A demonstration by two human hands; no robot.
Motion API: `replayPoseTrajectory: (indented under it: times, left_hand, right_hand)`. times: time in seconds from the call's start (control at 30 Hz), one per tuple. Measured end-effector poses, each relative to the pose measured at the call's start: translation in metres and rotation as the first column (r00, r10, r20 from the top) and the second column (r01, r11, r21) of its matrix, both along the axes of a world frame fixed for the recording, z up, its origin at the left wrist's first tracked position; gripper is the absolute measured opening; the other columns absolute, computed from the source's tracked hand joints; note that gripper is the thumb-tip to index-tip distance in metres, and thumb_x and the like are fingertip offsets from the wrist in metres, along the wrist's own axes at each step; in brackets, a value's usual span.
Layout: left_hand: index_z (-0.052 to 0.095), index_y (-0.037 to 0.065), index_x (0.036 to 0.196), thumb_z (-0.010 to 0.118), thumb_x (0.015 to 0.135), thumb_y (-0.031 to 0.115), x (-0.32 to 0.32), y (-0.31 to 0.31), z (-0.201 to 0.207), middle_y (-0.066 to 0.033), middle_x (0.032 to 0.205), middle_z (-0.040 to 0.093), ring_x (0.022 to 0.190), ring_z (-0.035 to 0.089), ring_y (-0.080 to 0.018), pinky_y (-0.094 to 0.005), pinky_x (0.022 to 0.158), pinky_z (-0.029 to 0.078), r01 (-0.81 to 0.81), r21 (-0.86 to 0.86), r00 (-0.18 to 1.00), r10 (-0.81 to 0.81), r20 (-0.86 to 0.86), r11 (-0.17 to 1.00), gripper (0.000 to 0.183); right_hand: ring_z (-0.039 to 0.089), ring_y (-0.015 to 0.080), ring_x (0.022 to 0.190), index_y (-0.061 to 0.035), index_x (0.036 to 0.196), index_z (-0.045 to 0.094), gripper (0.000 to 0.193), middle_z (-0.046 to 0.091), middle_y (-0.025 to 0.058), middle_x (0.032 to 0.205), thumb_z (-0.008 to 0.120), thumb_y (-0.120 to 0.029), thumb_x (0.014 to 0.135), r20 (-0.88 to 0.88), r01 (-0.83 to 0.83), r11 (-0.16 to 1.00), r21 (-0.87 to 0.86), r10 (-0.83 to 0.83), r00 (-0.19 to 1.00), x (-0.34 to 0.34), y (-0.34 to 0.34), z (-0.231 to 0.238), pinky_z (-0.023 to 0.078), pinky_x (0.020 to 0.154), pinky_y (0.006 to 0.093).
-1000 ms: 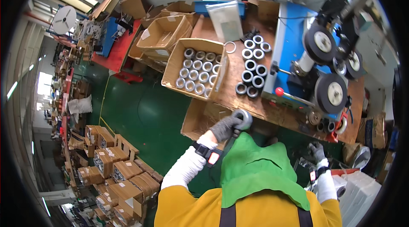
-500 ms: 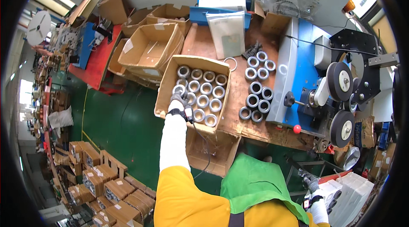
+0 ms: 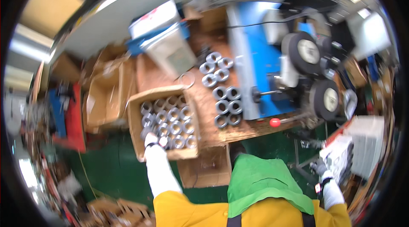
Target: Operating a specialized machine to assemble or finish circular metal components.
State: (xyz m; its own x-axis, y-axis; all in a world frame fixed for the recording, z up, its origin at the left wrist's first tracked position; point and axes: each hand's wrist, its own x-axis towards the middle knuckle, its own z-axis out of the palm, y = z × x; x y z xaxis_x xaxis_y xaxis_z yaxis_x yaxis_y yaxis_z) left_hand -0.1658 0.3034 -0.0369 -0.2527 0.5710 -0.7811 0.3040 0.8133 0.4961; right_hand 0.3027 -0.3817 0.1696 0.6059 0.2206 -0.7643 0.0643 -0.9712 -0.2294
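My left hand [image 3: 150, 136], in a grey glove with a dark wrist strap, reaches into the near-left part of an open cardboard box [image 3: 194, 118]. Its fingers lie against the metal rings [image 3: 175, 127] standing in rows there; blur hides whether they grip one. Low at the right, my gloved right hand [image 3: 318, 168] has its fingers apart beside a white tray-like stack [image 3: 338, 154] with dark round openings. I see nothing in that hand. More metal rings [image 3: 221, 107] stand in two groups on the wooden bench, right of the box.
A blue machine [image 3: 266, 99] with dark wheels [image 3: 304, 52] and a red-knobbed lever [image 3: 275, 122] takes up the bench's right side. Behind the box are a white container [image 3: 168, 50] and a loose thin ring [image 3: 186, 80]. Another cardboard box [image 3: 204, 169] sits below the bench edge.
The view has swung right, shifting the bench and boxes leftward in the picture. My left hand stays in the ring box, now at its nearer-left side. My right hand is close to the white stack.
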Motion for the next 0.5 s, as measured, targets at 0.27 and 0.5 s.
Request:
replayPoseTrajectory:
  times: [0.27,0.5]
  left_hand:
    - [0.059,0.007,0.088,0.046,0.079,0.018,0.391,-0.139,0.159,-0.0051,0.079,0.059,0.079,0.053,-0.019,-0.0281,0.076,0.042,0.999,-0.032,-0.003,-0.894,-0.447,0.013,0.019]
    - [0.055,0.005,0.096,0.045,0.079,0.015,0.478,-0.314,0.197,-0.0067,0.086,0.058,0.085,0.052,-0.0198,-0.0295,0.078,0.041,0.918,0.253,-0.201,-0.909,-0.365,-0.305,0.022]
  right_hand:
    - [0.052,0.0278,0.092,-0.0066,0.096,0.058,0.038,0.056,0.0116,0.097,0.05,-0.039,0.077,0.042,-0.15,0.981,0.122,0.146,0.988,-0.023,-0.021,-0.038,0.04,0.08,0.0375]
    - [0.055,0.0161,0.051,-0.0088,0.076,0.06,0.024,0.058,0.0049,0.064,0.055,-0.032,0.074,-0.041,0.441,0.827,0.35,-0.456,0.889,-0.075,-0.121,-0.084,0.044,0.053,0.0309]
